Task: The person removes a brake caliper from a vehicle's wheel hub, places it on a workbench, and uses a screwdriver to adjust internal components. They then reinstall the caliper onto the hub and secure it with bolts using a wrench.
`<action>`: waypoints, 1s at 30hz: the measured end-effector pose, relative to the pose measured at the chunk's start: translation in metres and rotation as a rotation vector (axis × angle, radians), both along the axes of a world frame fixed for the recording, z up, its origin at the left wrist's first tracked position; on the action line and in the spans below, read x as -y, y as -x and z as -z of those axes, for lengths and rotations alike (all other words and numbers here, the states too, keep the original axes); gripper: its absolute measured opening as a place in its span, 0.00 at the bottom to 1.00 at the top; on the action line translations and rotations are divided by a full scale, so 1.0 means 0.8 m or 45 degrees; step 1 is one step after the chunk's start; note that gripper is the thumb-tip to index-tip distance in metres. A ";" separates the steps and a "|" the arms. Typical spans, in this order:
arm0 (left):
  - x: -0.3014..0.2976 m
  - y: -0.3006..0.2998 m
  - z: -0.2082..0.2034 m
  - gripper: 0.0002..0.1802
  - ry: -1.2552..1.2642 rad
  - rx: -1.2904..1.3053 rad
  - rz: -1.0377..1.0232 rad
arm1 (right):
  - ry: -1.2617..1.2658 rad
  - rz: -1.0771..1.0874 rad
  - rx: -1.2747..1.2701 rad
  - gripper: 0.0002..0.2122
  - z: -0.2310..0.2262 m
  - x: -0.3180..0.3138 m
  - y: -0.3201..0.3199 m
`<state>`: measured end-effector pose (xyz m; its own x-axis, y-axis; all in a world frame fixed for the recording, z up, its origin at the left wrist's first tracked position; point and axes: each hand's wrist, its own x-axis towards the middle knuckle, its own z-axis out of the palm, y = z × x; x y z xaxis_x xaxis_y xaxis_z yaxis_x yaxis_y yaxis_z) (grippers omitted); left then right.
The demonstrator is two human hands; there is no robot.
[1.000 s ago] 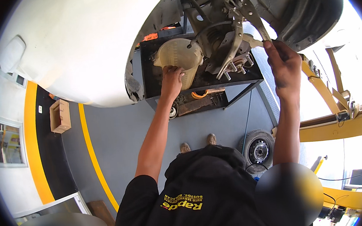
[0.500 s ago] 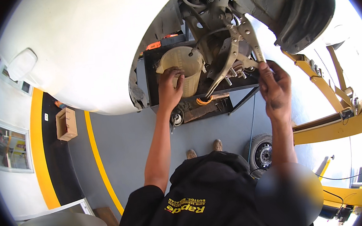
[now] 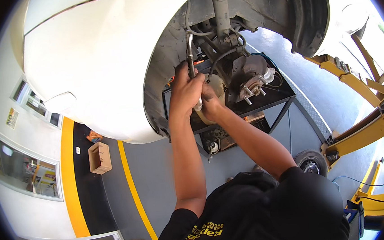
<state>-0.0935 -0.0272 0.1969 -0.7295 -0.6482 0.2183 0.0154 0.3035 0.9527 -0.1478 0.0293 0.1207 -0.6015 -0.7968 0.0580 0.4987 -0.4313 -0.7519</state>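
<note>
Silver locking pliers (image 3: pixel 190 52), seen nearly edge-on, stand upright between my hands inside the wheel arch. My left hand (image 3: pixel 184 92) is closed round their middle. Against their lower end, my right hand (image 3: pixel 211 104) is closed too, its fingertips partly hidden. Just behind the hands is a translucent plastic pitcher (image 3: pixel 218 87), mostly covered by them. A black rubber hose (image 3: pixel 221 58) curves down towards its top. To the right, the wheel hub (image 3: pixel 255 88) with bare studs sits in front of a rusty dust shield (image 3: pixel 245 68).
A black tool cart (image 3: pixel 277 100) stands under the hub. The white car fender (image 3: pixel 107 72) fills the upper left, and the strut (image 3: pixel 221 14) hangs above. A yellow lift arm (image 3: pixel 364 129) reaches in at right. On the floor are a wheel (image 3: pixel 311 164) and a cardboard box (image 3: pixel 99 158).
The pliers have moved left from the hub, turning edge-on. My right hand has come across to my left, which has left the pitcher's rim and now grips the pliers. The view has shifted.
</note>
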 end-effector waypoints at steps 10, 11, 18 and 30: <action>0.038 0.061 -0.068 0.29 0.151 0.346 0.022 | 0.522 -0.497 0.359 0.42 -0.020 0.055 0.046; 0.049 0.066 -0.070 0.27 0.227 0.402 -0.024 | 0.506 -0.533 0.278 0.46 -0.026 0.058 0.051; 0.064 0.070 -0.082 0.22 0.053 0.375 -0.147 | 0.222 -0.573 0.164 0.51 -0.053 0.049 0.082; 0.085 0.085 -0.084 0.21 0.011 0.307 -0.169 | 0.249 -0.402 0.112 0.37 -0.029 0.105 0.107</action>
<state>-0.1612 -0.0956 0.2643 -0.6697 -0.7406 0.0543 -0.2520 0.2954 0.9215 -0.2334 -0.0545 0.1441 -0.3379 -0.9225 0.1867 0.6887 -0.3775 -0.6190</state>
